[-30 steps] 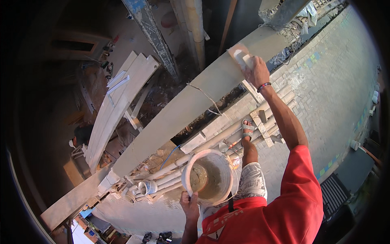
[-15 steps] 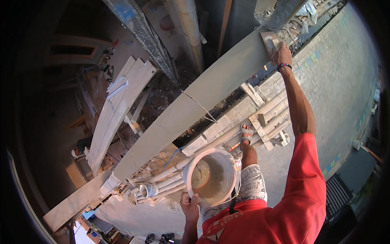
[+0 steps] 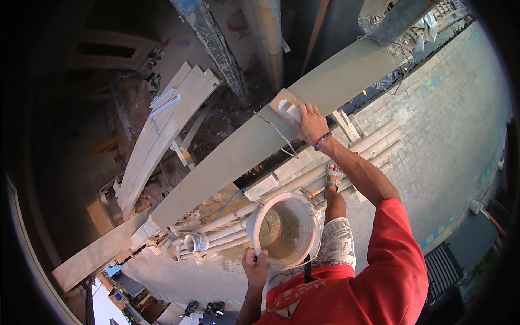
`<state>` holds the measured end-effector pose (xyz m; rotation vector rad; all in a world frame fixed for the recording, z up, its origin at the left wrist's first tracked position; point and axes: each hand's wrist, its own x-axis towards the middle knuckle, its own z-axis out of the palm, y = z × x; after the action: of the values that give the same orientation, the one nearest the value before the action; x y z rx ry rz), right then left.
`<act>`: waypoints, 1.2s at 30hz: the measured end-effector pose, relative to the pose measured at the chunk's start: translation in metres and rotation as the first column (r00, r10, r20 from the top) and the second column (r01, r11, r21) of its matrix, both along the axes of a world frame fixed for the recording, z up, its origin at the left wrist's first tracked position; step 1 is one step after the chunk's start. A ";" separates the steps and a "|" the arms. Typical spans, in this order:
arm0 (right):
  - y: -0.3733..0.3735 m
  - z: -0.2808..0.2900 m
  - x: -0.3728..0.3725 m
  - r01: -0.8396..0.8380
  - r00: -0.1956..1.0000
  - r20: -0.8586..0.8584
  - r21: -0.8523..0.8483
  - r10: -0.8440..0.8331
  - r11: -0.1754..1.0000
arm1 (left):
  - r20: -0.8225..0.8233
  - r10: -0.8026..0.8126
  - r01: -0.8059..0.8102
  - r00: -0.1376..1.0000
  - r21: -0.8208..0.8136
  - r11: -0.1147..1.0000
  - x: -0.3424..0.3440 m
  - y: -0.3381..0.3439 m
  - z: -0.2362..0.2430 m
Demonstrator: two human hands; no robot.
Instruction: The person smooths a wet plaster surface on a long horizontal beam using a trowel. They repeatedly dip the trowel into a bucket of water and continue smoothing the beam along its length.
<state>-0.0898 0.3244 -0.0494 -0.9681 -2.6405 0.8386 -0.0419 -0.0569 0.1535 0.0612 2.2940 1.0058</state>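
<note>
My right hand [image 3: 311,124] grips a flat plastering float [image 3: 281,102] with a pale handle, pressed on the long grey concrete beam [image 3: 216,165] that runs diagonally across the view. Just left of it, a twisted wire [image 3: 279,132] lies across the beam. Lower down, my left hand [image 3: 254,265] is closed on the rim of a dirty pale bucket [image 3: 292,233], with murky wet stuff in its bottom, held in front of my shorts and red shirt.
Below are pipes [image 3: 374,138] beside my sandalled foot [image 3: 333,176], a paint pail [image 3: 196,242], rubble [image 3: 406,51] and paving [image 3: 433,135]. Beyond the beam stand posts [image 3: 211,49], stacked curved boards [image 3: 157,141] and a dim, cluttered floor well below.
My right hand and the float first went up the beam to the right, then came back down and left to beside the wire. My left hand still holds the bucket.
</note>
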 end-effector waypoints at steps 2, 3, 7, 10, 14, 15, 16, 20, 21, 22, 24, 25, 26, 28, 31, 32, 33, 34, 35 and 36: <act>-0.021 -0.009 -0.018 -0.077 0.996 0.054 0.010 0.076 0.997 | -0.013 -0.010 0.010 1.000 0.018 1.000 -0.002 0.002 0.002; -0.019 -0.011 -0.018 -0.083 0.993 0.088 0.038 0.080 0.996 | -0.023 -0.015 0.015 1.000 0.032 0.999 -0.003 0.001 0.002; 0.038 -0.016 -0.006 0.081 0.990 0.101 0.121 -0.094 0.989 | 0.013 0.066 -0.067 0.998 0.043 0.997 0.000 -0.001 0.005; 0.156 -0.021 0.051 0.402 0.893 0.091 0.283 -0.442 0.871 | 0.100 0.175 -0.181 0.979 0.056 0.982 0.001 0.004 0.011; 0.239 0.008 0.119 0.537 0.834 -0.007 0.235 -0.551 0.810 | 0.033 0.094 -0.096 0.995 0.062 0.994 0.008 -0.012 0.002; 0.235 0.007 0.121 0.498 0.862 -0.006 0.199 -0.508 0.844 | 0.044 0.108 -0.110 0.993 0.053 0.992 0.010 -0.014 0.000; 0.229 0.005 0.123 0.458 0.886 -0.007 0.161 -0.463 0.874 | 0.055 0.122 -0.125 0.991 0.044 0.991 0.012 -0.015 -0.003; 0.220 -0.021 0.129 0.524 0.850 -0.051 0.184 -0.524 0.832 | 0.074 0.141 -0.148 0.987 0.099 0.984 0.011 -0.012 -0.013; 0.225 -0.028 0.129 0.562 0.825 -0.052 0.187 -0.563 0.806 | 0.079 0.145 -0.153 0.986 0.097 0.984 0.011 -0.012 -0.013; 0.229 -0.033 0.132 0.598 0.798 -0.055 0.192 -0.600 0.778 | 0.084 0.149 -0.157 0.985 0.095 0.983 0.010 -0.011 -0.013; 0.214 -0.025 0.118 0.596 0.800 0.017 0.098 -0.600 0.797 | 0.069 0.122 -0.126 0.990 0.052 0.991 0.010 -0.008 -0.006; 0.202 -0.022 0.110 0.587 0.807 0.011 0.086 -0.590 0.805 | 0.068 0.103 -0.106 0.992 0.036 0.994 0.009 -0.005 -0.004; 0.189 -0.017 0.099 0.577 0.815 0.003 0.077 -0.579 0.813 | 0.057 0.094 -0.096 0.994 0.035 0.995 0.008 0.000 -0.005; 0.124 -0.016 0.066 0.389 0.920 0.004 0.120 -0.393 0.913 | 0.041 0.079 -0.081 0.996 0.032 0.996 0.009 0.010 -0.006; 0.062 -0.008 0.049 -0.042 0.999 -0.023 0.058 0.043 0.997 | 0.013 -0.007 0.007 1.000 -0.015 1.000 0.005 0.027 -0.002; 0.068 0.000 0.050 0.054 0.996 -0.069 0.051 -0.051 0.997 | 0.008 -0.015 0.015 1.000 -0.014 1.000 0.004 0.025 -0.002; 0.082 0.009 0.055 0.149 0.983 -0.111 0.037 -0.144 0.988 | 0.005 -0.023 0.023 1.000 -0.016 1.000 0.006 0.020 -0.001; 0.099 0.010 0.063 0.249 0.959 -0.149 0.025 -0.242 0.968 | 0.005 -0.038 0.038 0.999 -0.013 0.999 0.006 0.016 -0.003; 0.133 -0.002 0.078 0.371 0.923 -0.174 0.164 -0.343 0.914 | 0.015 -0.018 0.018 1.000 0.012 1.000 0.006 0.012 -0.006; 0.159 -0.006 0.091 0.460 0.888 -0.108 0.184 -0.447 0.869 | 0.019 0.015 -0.016 1.000 0.029 0.999 0.010 0.005 -0.009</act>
<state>0.0013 0.4837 -0.0557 -1.3980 -2.2410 0.4638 -0.0324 -0.0515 0.1440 0.0458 2.2667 1.0431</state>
